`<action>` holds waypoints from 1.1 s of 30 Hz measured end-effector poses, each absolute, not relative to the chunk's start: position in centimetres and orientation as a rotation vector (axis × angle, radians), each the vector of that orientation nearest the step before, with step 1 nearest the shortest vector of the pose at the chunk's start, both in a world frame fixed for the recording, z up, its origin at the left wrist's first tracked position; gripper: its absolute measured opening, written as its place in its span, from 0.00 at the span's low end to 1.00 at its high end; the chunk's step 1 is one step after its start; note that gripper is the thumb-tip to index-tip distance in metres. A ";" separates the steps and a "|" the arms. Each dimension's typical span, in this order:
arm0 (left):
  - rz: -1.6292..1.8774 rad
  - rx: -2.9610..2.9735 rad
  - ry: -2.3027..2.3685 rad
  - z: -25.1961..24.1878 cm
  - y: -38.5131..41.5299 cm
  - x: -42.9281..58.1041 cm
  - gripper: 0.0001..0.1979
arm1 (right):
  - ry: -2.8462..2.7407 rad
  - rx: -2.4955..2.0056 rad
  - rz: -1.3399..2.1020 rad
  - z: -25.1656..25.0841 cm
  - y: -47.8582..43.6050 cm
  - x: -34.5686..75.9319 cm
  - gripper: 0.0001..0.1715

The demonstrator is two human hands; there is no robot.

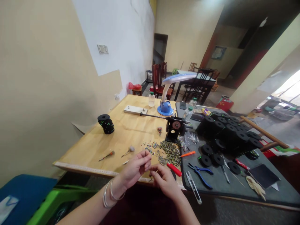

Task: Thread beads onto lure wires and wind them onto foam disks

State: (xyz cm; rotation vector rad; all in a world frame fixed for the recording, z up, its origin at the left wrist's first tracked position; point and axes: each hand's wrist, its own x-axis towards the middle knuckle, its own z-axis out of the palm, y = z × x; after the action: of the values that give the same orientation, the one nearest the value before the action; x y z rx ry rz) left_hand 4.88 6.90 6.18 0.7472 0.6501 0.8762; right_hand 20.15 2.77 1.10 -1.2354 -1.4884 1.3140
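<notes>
My left hand [138, 165], two silver bangles at its wrist, is at the table's front edge with its fingers curled and the tips pinched together. Whatever lies between them is too small to make out. Close beside it, my right hand [164, 179] has thumb and forefinger closed, and a tiny dark bit shows at the fingertips. Just beyond the hands is a heap of small striped metallic pieces [170, 151], with a scatter of coloured beads [150, 145] to its left. A red lighter [174, 169] lies right by my right hand.
A black clamp-like device [173, 128] with a long rod stands behind the heap. Blue-handled pliers [201, 172], thread snips [193, 187] and an orange pen-like tool [188, 153] lie on the grey mat. Many black spools [219, 128] crowd the right; a spool stack [106, 124] stands left.
</notes>
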 end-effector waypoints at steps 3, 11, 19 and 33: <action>0.847 0.646 0.613 6.4 7.4 4.5 0.16 | -1.328 -1.206 1.542 0.4 2.8 20.1 0.18; 0.892 0.545 0.563 5.8 7.5 4.4 0.16 | -1.327 -1.329 1.432 0.4 2.5 20.1 0.13; 0.844 0.611 0.583 5.5 5.5 4.9 0.15 | -1.762 -1.277 0.693 3.6 2.1 19.9 0.18; 1.054 0.751 1.021 2.3 4.1 0.3 0.15 | -1.728 -1.380 1.099 0.9 2.9 16.6 0.13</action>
State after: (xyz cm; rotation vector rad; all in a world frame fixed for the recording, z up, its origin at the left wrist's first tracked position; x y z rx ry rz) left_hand 0.32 4.11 2.28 0.7509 1.0211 1.0535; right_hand 16.56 2.88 0.95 -1.3799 -1.7282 1.0992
